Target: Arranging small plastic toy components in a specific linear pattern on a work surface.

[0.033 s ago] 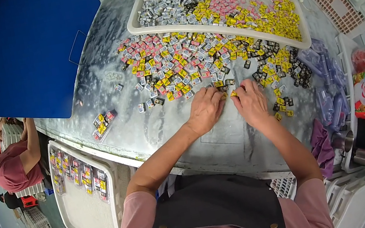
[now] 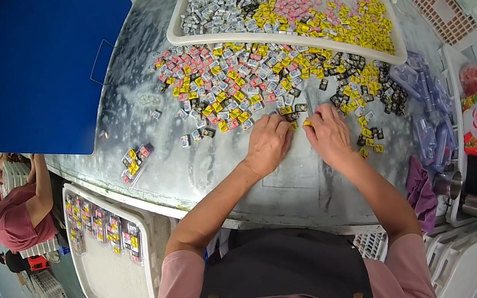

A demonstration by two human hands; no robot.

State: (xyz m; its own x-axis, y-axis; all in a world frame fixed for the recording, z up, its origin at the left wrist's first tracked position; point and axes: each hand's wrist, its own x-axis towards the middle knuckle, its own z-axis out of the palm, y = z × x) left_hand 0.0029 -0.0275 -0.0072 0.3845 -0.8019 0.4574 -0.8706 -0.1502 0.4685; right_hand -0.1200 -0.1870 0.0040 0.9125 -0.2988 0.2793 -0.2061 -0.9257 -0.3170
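My left hand rests at the near edge of a spread of small printed pieces, its fingers curled and pressed together. Yellow shows at its fingertips, next to a black piece. Just to the right, my right hand has its fingers bent, with a small yellow piece pinched at the tips. A narrow gap separates the two hands. The loose pieces are yellow, pink, white and black; a yellow and black cluster lies beyond my right hand.
A white tray of sorted pieces stands at the back. Filled clear packs lie at left; more are in a lower white tray. Purple plastic cases and a purple cloth are at right. A blue panel stands far left, near another person.
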